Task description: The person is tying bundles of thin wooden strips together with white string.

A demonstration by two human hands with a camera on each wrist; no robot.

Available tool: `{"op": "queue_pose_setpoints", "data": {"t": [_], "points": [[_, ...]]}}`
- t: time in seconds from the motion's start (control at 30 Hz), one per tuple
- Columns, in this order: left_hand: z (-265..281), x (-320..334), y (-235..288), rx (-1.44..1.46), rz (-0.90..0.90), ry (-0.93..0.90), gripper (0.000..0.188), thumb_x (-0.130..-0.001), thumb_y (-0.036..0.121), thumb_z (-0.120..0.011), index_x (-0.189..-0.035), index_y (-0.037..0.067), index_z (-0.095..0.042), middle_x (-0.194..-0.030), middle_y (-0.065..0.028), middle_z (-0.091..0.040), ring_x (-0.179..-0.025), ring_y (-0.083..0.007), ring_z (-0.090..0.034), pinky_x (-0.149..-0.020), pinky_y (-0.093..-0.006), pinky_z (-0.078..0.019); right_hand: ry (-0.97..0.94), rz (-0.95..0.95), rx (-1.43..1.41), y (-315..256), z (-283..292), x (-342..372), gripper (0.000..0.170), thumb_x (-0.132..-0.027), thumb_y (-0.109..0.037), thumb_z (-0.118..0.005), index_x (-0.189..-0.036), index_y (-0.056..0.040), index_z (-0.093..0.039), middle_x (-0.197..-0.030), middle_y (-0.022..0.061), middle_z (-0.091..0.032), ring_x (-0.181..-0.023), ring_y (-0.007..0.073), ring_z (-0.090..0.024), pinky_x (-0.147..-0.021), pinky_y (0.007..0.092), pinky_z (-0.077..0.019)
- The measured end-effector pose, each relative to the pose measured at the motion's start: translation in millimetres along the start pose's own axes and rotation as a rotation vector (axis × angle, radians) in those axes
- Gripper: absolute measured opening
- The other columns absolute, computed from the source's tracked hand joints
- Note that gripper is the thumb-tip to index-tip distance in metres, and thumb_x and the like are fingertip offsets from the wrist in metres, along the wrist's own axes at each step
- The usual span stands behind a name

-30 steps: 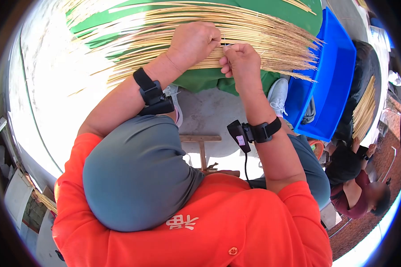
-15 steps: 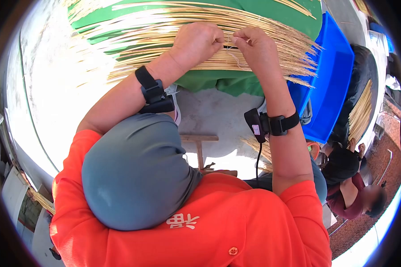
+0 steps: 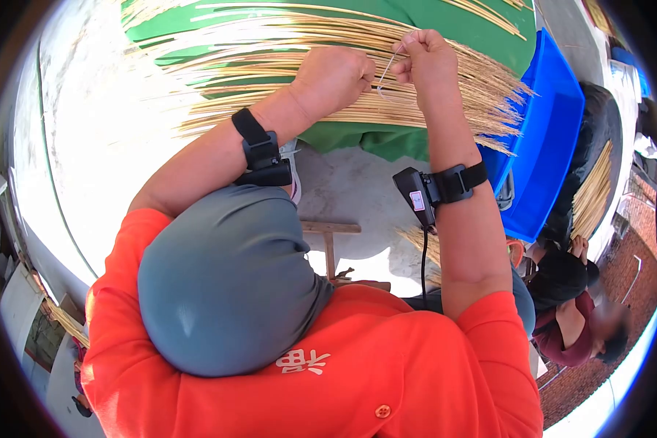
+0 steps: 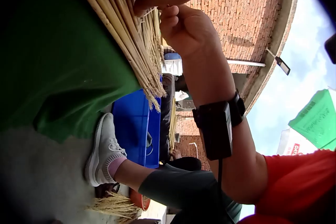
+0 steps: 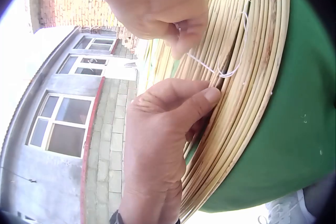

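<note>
Long tan reed stalks [image 3: 394, 112] with feathery heads [image 3: 500, 98] lie in a layer over a green cloth [image 3: 376, 140]. My left hand [image 3: 334, 80] rests low over them; in the right wrist view its thumb and forefinger pinch a stalk [image 5: 211, 109] right beside a white string [image 5: 201, 63]. The string loops at that stalk, with one loose tail curving over the neighbouring stalks. Higher and to the right, my right hand [image 3: 432, 67] pinches the string's other end and stretches it taut on a slant. The left wrist view shows both hands close together at the bundle.
A blue plastic bin [image 3: 544, 160] stands right of the cloth. More stalks [image 3: 593, 190] lie on a dark covering beyond it, near another person [image 3: 573, 328]. A small wooden stool [image 3: 330, 237] is below, and a white shoe [image 4: 105, 150] stands beside the bin.
My right hand has moved from close beside the left hand up and to the right, drawing the string out tight. My left hand has shifted slightly down and right.
</note>
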State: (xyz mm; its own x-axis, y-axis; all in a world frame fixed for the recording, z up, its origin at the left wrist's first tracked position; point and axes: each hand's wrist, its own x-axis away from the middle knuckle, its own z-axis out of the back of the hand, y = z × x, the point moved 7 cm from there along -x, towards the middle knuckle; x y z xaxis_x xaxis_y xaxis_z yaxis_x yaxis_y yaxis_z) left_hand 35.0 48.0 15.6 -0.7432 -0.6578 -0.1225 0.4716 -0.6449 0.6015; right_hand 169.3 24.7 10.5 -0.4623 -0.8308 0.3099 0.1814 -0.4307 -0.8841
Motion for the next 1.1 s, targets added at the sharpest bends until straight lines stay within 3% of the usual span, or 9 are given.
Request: {"op": "queue_pose_setpoints", "data": {"t": [0.13,0.33,0.47,0.53,0.67,0.8,0.87,0.93,1.1], "points": [[2.3,0.2,3.6,-0.020,0.023,-0.026,0.005,-0.071,0.016,-0.063,-0.072,0.012,-0.063,-0.072,-0.0034,-0.060,-0.071,-0.0238,-0.059,-0.062,-0.0361,-0.0471,-0.147,-0.117,-0.214,-8.7,-0.7,5.7,0.020,-0.093,-0.017,-0.044,-0.104,-0.0010,-0.041,-0.074,0.0125,-0.060,-0.059,0.0192,-0.062,-0.051,0.0258,-0.0497],[-2.8,1.3,1.7,-0.098,0.002,-0.128,0.006,-0.073,0.014,-0.059,-0.073,0.009,-0.063,-0.073,-0.0051,-0.061,-0.072,-0.0267,-0.059,-0.062,-0.0375,-0.0471,0.279,0.242,-0.701,-35.3,92.9,-7.2,0.015,-0.093,-0.013,-0.040,-0.095,0.0026,-0.042,-0.075,0.0153,-0.059,-0.059,0.0219,-0.061,-0.051,0.0282,-0.0528],[-6.1,-0.9,2.1,-0.115,0.015,-0.147,0.007,-0.073,0.012,-0.057,-0.070,0.008,-0.062,-0.073,-0.0063,-0.060,-0.071,-0.0283,-0.059,-0.061,-0.0385,-0.0468,0.344,0.311,-0.741,-49.0,127.4,3.1,0.015,-0.092,-0.013,-0.044,-0.087,0.0002,-0.049,-0.078,0.0141,-0.059,-0.064,0.0202,-0.059,-0.057,0.0298,-0.0507],[-6.7,-2.3,3.2,-0.119,0.020,-0.152,0.007,-0.073,0.013,-0.057,-0.070,0.008,-0.061,-0.073,-0.0065,-0.060,-0.070,-0.0286,-0.059,-0.060,-0.0389,-0.0465,0.304,0.361,-0.740,-55.3,126.6,12.5,0.015,-0.093,-0.012,-0.041,-0.092,0.0021,-0.045,-0.075,0.0142,-0.059,-0.058,0.0203,-0.060,-0.049,0.0272,-0.0511],[-6.4,-4.5,2.1,-0.131,0.043,-0.162,0.006,-0.072,0.013,-0.058,-0.070,0.008,-0.061,-0.072,-0.0067,-0.060,-0.070,-0.0289,-0.059,-0.060,-0.0397,-0.0461,0.324,0.410,-0.695,-54.5,134.6,22.3,0.015,-0.093,-0.013,-0.042,-0.094,0.0024,-0.045,-0.075,0.0143,-0.059,-0.057,0.0199,-0.059,-0.050,0.0280,-0.0514],[-8.3,-6.1,-1.3,-0.152,0.061,-0.182,0.007,-0.073,0.013,-0.058,-0.071,0.008,-0.061,-0.074,-0.0069,-0.061,-0.071,-0.0287,-0.059,-0.061,-0.0394,-0.0463,0.371,0.327,-0.719,-42.9,135.9,23.6,0.014,-0.092,-0.012,-0.045,-0.094,0.0020,-0.046,-0.075,0.0131,-0.059,-0.060,0.0188,-0.060,-0.053,0.0278,-0.0518],[4.2,-4.3,-0.6,-0.035,0.044,-0.008,0.008,-0.075,0.015,-0.058,-0.072,0.007,-0.061,-0.076,-0.0066,-0.062,-0.072,-0.0285,-0.059,-0.063,-0.0391,-0.0466,0.433,0.309,-0.705,-37.6,138.9,28.8,0.014,-0.092,-0.012,-0.046,-0.094,0.0018,-0.046,-0.075,0.0124,-0.059,-0.061,0.0182,-0.060,-0.054,0.0272,-0.0517],[5.6,-7.0,-3.2,-0.105,0.015,0.000,0.008,-0.074,0.015,-0.059,-0.072,0.007,-0.061,-0.076,-0.0063,-0.061,-0.073,-0.0281,-0.059,-0.063,-0.0389,-0.0468,0.482,0.243,-0.688,-25.5,141.3,31.9,0.012,-0.091,-0.011,-0.048,-0.095,0.0004,-0.047,-0.076,0.0110,-0.059,-0.062,0.0169,-0.060,-0.054,0.0254,-0.0509],[6.9,-8.2,5.2,-0.256,-0.039,-0.044,0.008,-0.071,0.014,-0.063,-0.073,0.007,-0.060,-0.074,-0.0056,-0.058,-0.076,-0.0266,-0.059,-0.064,-0.0386,-0.0475,0.360,0.144,-0.684,-8.1,124.8,36.8,0.011,-0.090,-0.012,-0.050,-0.094,-0.0022,-0.048,-0.075,0.0087,-0.060,-0.058,0.0141,-0.058,-0.051,0.0233,-0.0492]]}}
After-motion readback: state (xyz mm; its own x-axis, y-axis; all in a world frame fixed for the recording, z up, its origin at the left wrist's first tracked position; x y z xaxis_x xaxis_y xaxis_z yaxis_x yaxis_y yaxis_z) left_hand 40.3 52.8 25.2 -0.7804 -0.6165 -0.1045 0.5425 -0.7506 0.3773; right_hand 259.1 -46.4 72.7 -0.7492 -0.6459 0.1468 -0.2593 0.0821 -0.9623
